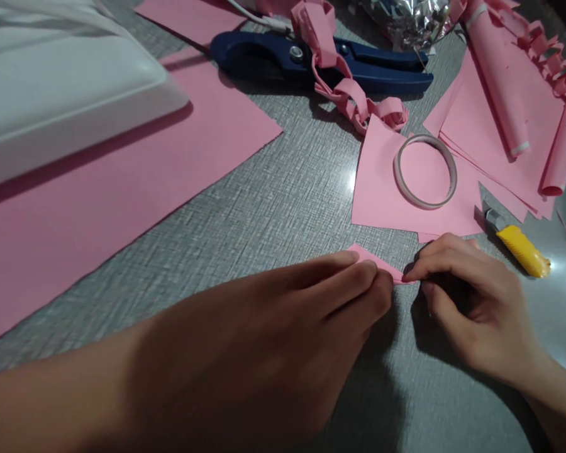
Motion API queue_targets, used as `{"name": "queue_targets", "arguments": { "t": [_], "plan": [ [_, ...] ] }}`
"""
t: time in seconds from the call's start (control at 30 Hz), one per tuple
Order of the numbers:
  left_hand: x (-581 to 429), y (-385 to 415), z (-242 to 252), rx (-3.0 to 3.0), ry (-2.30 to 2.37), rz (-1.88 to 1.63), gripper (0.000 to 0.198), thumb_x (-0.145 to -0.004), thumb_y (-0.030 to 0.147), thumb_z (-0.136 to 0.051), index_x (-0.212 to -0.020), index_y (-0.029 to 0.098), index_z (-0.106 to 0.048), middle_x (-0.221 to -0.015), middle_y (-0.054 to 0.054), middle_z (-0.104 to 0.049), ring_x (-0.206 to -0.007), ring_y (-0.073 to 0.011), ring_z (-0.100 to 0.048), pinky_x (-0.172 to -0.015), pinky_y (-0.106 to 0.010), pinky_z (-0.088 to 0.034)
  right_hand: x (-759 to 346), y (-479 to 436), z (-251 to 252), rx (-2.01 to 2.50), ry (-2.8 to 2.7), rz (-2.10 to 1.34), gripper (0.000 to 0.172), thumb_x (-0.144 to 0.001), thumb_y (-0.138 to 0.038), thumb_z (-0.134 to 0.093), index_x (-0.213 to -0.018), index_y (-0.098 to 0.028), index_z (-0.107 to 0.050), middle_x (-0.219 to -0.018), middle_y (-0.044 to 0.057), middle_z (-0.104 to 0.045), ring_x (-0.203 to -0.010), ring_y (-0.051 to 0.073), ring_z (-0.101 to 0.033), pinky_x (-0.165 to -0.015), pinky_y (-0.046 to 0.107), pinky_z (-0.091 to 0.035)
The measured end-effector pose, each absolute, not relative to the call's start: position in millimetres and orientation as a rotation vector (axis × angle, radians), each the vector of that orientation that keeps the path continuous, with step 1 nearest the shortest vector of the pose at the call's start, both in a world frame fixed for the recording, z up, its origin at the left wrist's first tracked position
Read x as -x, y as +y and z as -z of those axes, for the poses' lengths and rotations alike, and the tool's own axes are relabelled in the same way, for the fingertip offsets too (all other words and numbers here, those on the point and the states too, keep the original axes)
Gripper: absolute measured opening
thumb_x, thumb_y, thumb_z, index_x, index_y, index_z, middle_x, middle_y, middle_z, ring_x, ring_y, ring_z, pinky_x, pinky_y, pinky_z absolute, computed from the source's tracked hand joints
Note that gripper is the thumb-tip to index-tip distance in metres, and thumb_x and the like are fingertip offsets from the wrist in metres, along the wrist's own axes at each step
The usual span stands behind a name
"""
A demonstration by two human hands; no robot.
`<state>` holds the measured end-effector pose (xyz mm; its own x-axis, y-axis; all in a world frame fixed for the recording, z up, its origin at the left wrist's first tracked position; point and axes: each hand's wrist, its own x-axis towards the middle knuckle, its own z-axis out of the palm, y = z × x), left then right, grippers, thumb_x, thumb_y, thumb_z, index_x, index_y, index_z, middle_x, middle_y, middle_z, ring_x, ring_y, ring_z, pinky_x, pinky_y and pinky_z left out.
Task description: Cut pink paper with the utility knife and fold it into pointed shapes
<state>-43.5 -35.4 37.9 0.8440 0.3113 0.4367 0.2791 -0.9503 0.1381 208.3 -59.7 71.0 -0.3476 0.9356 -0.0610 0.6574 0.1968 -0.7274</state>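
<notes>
A small folded piece of pink paper [380,260] lies low over the grey table between my hands. My left hand [306,321] is closed over its left part, fingers pressed together, with the thumb hidden underneath. At the pointed right end of the paper, my right hand [481,308] pinches the tip with its index finger and thumb; the other fingers curl in. Just beyond my hands is a square pink sheet [372,195], with a thin tape roll [399,167] resting flat on it. To the right of that sheet, near my right hand, lies a yellow utility knife [523,250].
Navy-blue cutters [264,56] lie at the back, with a pink paper chain [353,94] draped across them. A white plastic object [85,107] sits on a large pink sheet [136,189] at left. Rolled pink paper [497,88] rests on stacked sheets, near crumpled foil [408,22].
</notes>
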Motion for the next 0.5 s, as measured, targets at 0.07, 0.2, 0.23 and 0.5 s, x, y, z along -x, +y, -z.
{"name": "queue_targets", "arguments": {
  "t": [0.07,0.2,0.23,0.5],
  "plan": [
    [43.3,-35.5,-37.7,-2.943,0.468,-0.717,0.043,-0.107,0.004,-0.040,-0.115,0.006,-0.082,-0.119,-0.015,-0.081,-0.111,-0.0302,-0.073,-0.109,-0.042,-0.060,-208.7,-59.9,-70.6,1.486,-2.087,-0.953,0.026,-0.095,-0.003,-0.057,-0.101,-0.025,-0.069,-0.096,-0.001,-0.072,-0.090,0.019,-0.067,-0.080,0.043,-0.045],
    [42.1,-33.2,-38.0,-2.949,0.457,-0.674,0.044,-0.107,0.004,-0.039,-0.114,0.006,-0.082,-0.121,-0.015,-0.081,-0.112,-0.0297,-0.073,-0.109,-0.042,-0.061,-208.9,-60.0,-70.3,1.491,-2.082,-0.960,0.025,-0.095,-0.003,-0.057,-0.101,-0.025,-0.069,-0.097,-0.001,-0.072,-0.091,0.019,-0.067,-0.080,0.043,-0.045],
    [42.3,-32.9,-37.9,-2.950,0.460,-0.675,0.044,-0.107,0.004,-0.039,-0.114,0.006,-0.082,-0.121,-0.015,-0.081,-0.113,-0.0298,-0.073,-0.109,-0.042,-0.061,-208.8,-60.0,-70.3,1.490,-2.083,-0.956,0.025,-0.096,-0.003,-0.057,-0.100,-0.025,-0.069,-0.097,-0.001,-0.073,-0.091,0.019,-0.067,-0.080,0.043,-0.045],
    [44.2,-35.8,-35.8,-2.927,0.476,-0.711,0.043,-0.107,0.004,-0.040,-0.114,0.007,-0.082,-0.118,-0.015,-0.080,-0.110,-0.0289,-0.073,-0.109,-0.042,-0.060,-208.1,-59.6,-71.2,1.478,-2.103,-0.942,0.024,-0.097,-0.004,-0.057,-0.100,-0.025,-0.069,-0.096,0.000,-0.073,-0.090,0.020,-0.067,-0.080,0.045,-0.045]
  ]
}}
